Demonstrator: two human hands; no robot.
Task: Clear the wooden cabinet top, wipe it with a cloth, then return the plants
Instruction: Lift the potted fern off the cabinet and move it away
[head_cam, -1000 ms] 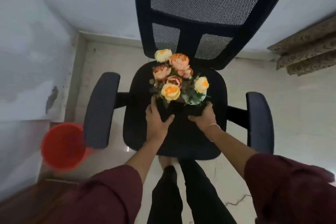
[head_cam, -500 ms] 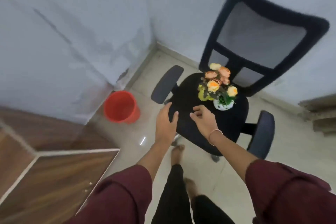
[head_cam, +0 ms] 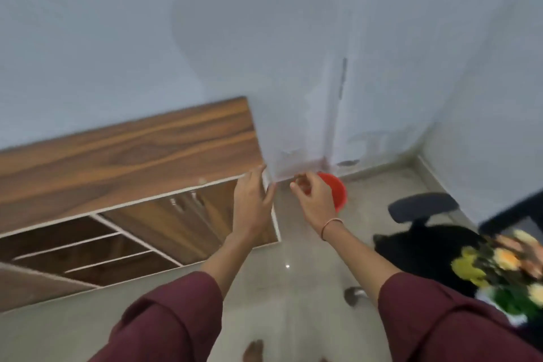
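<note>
The wooden cabinet top (head_cam: 126, 153) runs along the wall at the left, bare where I can see it. My left hand (head_cam: 252, 203) hangs in front of the cabinet's right corner with its fingers apart and holds nothing. My right hand (head_cam: 314, 200) is beside it, fingers loosely curled, also with nothing in it. The flower plant (head_cam: 505, 270), orange and yellow blooms in a white pot, stands blurred on the black office chair (head_cam: 426, 247) at the lower right, well away from both hands.
A red bucket (head_cam: 338, 191) sits on the floor in the room's corner, partly behind my right hand. Cabinet doors and open shelves (head_cam: 97, 247) face me under the top. Grey tiled floor (head_cam: 293, 279) lies between cabinet and chair.
Both hands let go of the flower pot on the chair seat and drew back. My view swung left from the chair to the cabinet, and the hands now sit near its right corner.
</note>
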